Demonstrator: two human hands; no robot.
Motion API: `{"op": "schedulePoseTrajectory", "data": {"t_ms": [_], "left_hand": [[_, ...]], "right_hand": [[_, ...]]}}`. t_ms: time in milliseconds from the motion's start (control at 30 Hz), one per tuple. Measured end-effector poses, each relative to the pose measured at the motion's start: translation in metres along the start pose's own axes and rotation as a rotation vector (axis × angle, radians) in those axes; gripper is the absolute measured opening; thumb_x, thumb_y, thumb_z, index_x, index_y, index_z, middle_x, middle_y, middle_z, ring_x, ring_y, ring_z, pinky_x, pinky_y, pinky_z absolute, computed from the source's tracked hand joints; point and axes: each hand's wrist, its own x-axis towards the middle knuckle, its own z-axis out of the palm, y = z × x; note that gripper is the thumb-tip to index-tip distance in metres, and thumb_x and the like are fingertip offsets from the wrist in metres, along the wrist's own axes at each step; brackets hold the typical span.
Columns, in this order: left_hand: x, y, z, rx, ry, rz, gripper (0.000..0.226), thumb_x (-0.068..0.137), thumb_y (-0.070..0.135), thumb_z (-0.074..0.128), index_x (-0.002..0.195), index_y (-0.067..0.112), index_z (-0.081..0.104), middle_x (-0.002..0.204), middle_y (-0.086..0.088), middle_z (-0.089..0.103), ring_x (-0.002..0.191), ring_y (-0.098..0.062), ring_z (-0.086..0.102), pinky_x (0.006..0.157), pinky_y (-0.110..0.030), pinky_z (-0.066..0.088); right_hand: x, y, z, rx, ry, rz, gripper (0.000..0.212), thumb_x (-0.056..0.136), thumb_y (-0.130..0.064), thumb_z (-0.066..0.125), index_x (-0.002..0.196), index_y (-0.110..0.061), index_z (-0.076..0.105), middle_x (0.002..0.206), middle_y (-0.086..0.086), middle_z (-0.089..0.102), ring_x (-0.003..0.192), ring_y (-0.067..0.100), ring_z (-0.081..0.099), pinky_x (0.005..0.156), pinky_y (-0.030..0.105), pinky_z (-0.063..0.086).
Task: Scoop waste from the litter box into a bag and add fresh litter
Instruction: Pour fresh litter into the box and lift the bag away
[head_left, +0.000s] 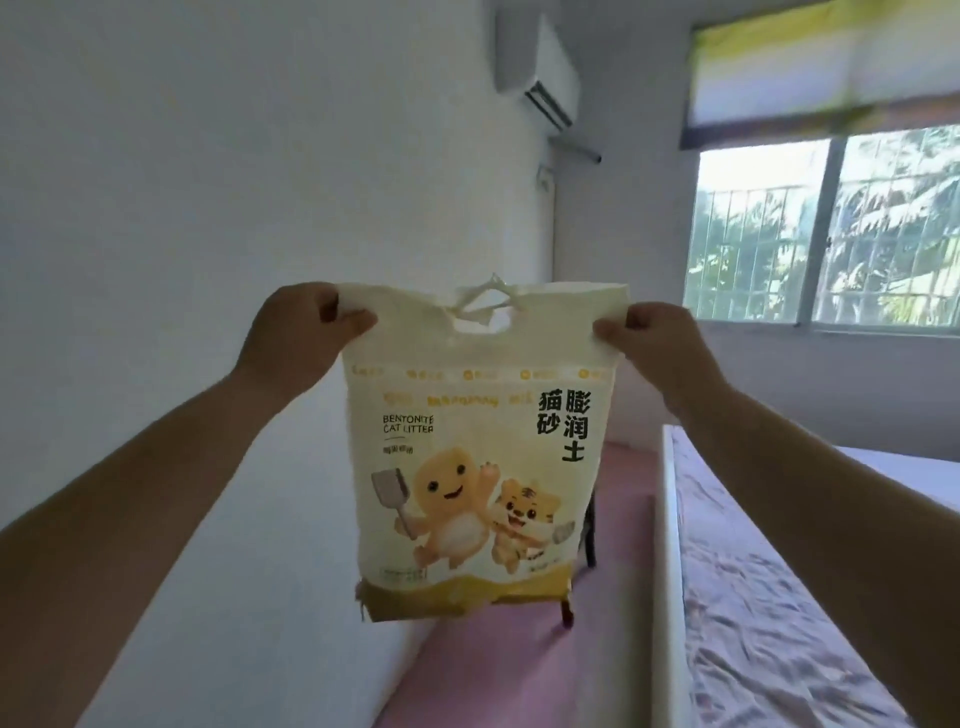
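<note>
— At the top corners of the pale yellow printed plastic cat-litter bag (478, 467), what grips?
— My left hand (306, 332) pinches the left corner, thumb over curled fingers; my right hand (660, 348) pinches the right corner likewise.
— Where does it hang?
— Upright between my hands, in the air before the white wall (156, 156), above the pink floor (519, 665), left of the mauve-sheeted bed (779, 623).

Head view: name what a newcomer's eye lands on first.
The yellow cat litter bag, printed with cartoon animals, hangs at centre, held up in the air. The left hand and right hand each pinch a top corner of it. Behind, a bright window sits at upper right, above a bed.
</note>
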Motion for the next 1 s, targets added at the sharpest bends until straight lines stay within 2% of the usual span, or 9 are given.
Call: {"op": "schedulePoseTrajectory", "data": {"t_ms": [67,133,233,333,500,667,767,900,1000], "left_hand": [[0.024,0.029,-0.021,0.035,-0.014,-0.001,0.026,0.088,0.025,0.065,0.083,0.000,0.066,0.075,-0.013,0.064,0.071,-0.031,0.057,0.066,-0.038,0.046],[0.038,0.048,-0.035,0.134,-0.059,-0.015,0.029,0.088,0.025,0.065,0.077,-0.001,0.062,0.067,-0.012,0.058,0.062,-0.027,0.051,0.058,-0.033,0.038],[0.049,0.064,-0.049,0.316,-0.107,-0.060,0.033,0.089,0.026,0.063,0.064,0.007,0.051,0.061,-0.006,0.049,0.055,-0.021,0.044,0.053,-0.029,0.032],[0.051,0.071,-0.051,0.399,-0.138,-0.086,0.037,0.089,0.026,0.062,0.060,0.012,0.044,0.059,-0.003,0.047,0.054,-0.019,0.043,0.054,-0.028,0.031],[0.051,0.071,-0.041,0.442,-0.191,-0.114,0.036,0.088,0.030,0.063,0.062,0.011,0.047,0.059,0.000,0.046,0.052,-0.016,0.041,0.052,-0.026,0.030],[0.064,0.057,-0.020,0.465,-0.262,-0.138,0.035,0.087,0.029,0.064,0.062,0.011,0.047,0.056,0.002,0.043,0.050,-0.014,0.039,0.049,-0.025,0.028],[0.084,0.039,-0.002,0.465,-0.288,-0.154,0.032,0.085,0.030,0.066,0.067,0.008,0.053,0.058,0.002,0.045,0.051,-0.013,0.040,0.050,-0.025,0.030],[0.123,-0.001,0.026,0.469,-0.318,-0.157,0.034,0.083,0.034,0.068,0.065,0.008,0.055,0.058,0.002,0.046,0.053,-0.013,0.042,0.052,-0.025,0.031],[0.161,-0.039,0.053,0.474,-0.326,-0.154,0.035,0.082,0.037,0.068,0.073,0.004,0.061,0.061,0.001,0.048,0.056,-0.014,0.043,0.053,-0.026,0.032]], "right_hand": [[0.021,-0.023,-0.020,-0.052,-0.007,-0.039,0.021,0.086,-0.018,0.068,0.086,0.003,0.068,0.075,0.015,0.066,0.063,0.019,0.052,0.065,0.030,0.041],[0.034,-0.035,-0.035,-0.165,-0.027,-0.086,0.026,0.086,-0.022,0.069,0.073,0.001,0.065,0.058,0.005,0.054,0.052,0.016,0.046,0.059,0.030,0.038],[0.046,-0.046,-0.049,-0.291,-0.070,-0.147,0.036,0.084,-0.025,0.070,0.063,0.001,0.058,0.049,0.001,0.043,0.046,0.015,0.039,0.053,0.029,0.033],[0.053,-0.049,-0.054,-0.285,-0.073,-0.167,0.036,0.083,-0.026,0.071,0.073,0.008,0.063,0.053,0.003,0.048,0.048,0.017,0.042,0.054,0.030,0.034],[0.070,-0.029,-0.052,-0.238,-0.091,-0.158,0.035,0.083,-0.026,0.071,0.079,0.008,0.066,0.064,0.015,0.059,0.055,0.022,0.048,0.060,0.032,0.038],[0.101,-0.003,-0.035,-0.232,-0.154,-0.126,0.031,0.082,-0.026,0.072,0.067,0.000,0.064,0.059,0.008,0.055,0.054,0.020,0.048,0.061,0.034,0.041],[0.124,0.013,-0.017,-0.232,-0.159,-0.127,0.028,0.083,-0.027,0.071,0.072,-0.002,0.067,0.066,0.012,0.063,0.058,0.021,0.052,0.065,0.038,0.047],[0.167,0.040,0.015,-0.246,-0.164,-0.134,0.031,0.083,-0.028,0.071,0.074,0.001,0.067,0.065,0.010,0.060,0.058,0.021,0.051,0.063,0.035,0.043],[0.212,0.065,0.047,-0.260,-0.164,-0.138,0.032,0.081,-0.029,0.073,0.077,0.003,0.067,0.072,0.018,0.065,0.062,0.024,0.055,0.064,0.040,0.048]]}}
